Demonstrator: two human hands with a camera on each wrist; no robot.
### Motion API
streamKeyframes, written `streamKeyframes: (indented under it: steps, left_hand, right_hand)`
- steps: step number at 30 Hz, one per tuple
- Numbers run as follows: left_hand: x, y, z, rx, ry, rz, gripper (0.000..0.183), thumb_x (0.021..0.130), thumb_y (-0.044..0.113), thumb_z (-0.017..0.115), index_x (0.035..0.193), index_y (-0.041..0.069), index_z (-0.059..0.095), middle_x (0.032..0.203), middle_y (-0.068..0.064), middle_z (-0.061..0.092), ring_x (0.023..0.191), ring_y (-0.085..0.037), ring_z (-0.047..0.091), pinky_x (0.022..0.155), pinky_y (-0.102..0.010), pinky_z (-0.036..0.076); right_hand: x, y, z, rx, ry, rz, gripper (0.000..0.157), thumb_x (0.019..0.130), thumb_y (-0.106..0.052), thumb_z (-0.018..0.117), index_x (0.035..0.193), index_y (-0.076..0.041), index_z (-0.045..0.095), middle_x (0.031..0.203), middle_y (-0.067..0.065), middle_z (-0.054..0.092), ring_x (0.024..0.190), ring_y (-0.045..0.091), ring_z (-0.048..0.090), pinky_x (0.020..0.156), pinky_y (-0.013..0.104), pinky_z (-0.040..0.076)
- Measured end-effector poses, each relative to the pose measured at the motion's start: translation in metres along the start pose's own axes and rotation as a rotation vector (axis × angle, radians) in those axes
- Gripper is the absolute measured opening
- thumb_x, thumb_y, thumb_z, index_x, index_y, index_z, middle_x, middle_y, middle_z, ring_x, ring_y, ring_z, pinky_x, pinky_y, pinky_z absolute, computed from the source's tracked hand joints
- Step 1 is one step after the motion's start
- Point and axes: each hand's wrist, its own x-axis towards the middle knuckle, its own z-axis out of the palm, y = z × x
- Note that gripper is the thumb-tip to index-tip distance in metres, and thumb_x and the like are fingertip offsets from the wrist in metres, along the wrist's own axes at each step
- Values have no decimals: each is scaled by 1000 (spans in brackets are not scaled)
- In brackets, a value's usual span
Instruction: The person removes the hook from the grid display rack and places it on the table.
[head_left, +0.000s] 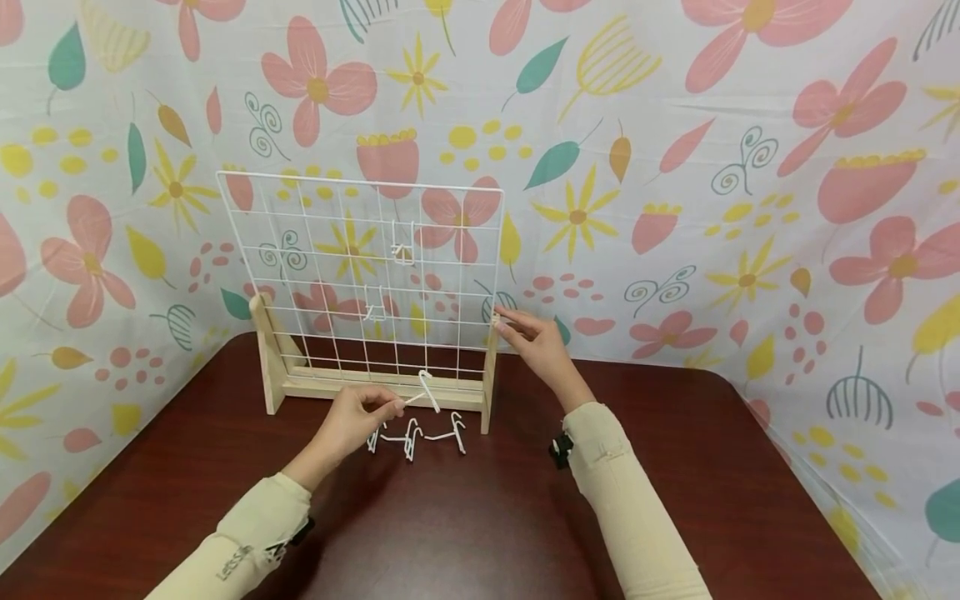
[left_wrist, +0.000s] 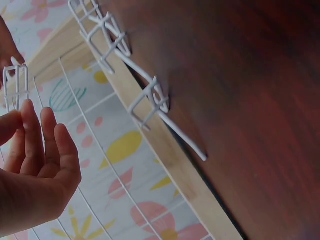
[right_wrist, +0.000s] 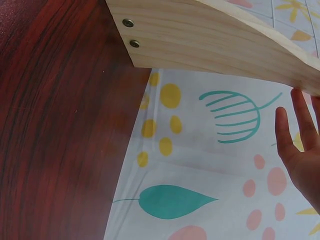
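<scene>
My left hand pinches the stem end of a white wire hook between thumb and fingertips, in front of the rack's lower rail. In the left wrist view the hook's wire frame points away from the fingers. My right hand grips the top of the rack's right wooden upright with thumb and fingertips. The white wire grid stands upright in its wooden base. Two white hooks hang on it, an upper one and a lower one.
Several more white wire hooks lie on the dark red-brown table just before the rack. A flower-patterned cloth covers the wall behind and at the sides. Two screws show in the wooden upright.
</scene>
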Motion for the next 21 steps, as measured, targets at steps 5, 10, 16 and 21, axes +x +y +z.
streamKeyframes:
  steps: [5,10,16,21]
  left_hand:
    - [-6,-2,4,-25,-81,3,7,86,3,69,83,-3,73,75,-13,70,67,-16,60,56,-20,45]
    - [-11,-6,7,2,-116,22,9,86,4,70,81,-3,73,72,-8,69,63,-7,55,55,-19,44]
    - [-18,-6,14,34,-190,64,9,85,5,71,78,0,72,71,-7,69,62,-12,61,58,-22,49]
    - [-22,-5,22,44,-211,100,9,85,5,71,78,-1,72,68,-10,69,61,-22,64,78,-40,53]
  right_hand:
    - [0,1,0,8,1,-8,37,95,-9,61,131,-2,58,133,18,56,116,34,58,97,46,46]
    - [0,3,-1,-3,4,-5,38,95,-9,61,131,-1,57,133,18,56,117,33,58,97,46,46]
    - [1,3,0,6,8,1,36,94,-10,61,130,-3,59,132,17,57,116,33,58,98,46,46]
    - [1,3,-1,10,12,-4,36,94,-9,61,130,-2,59,132,18,57,116,33,58,96,47,47]
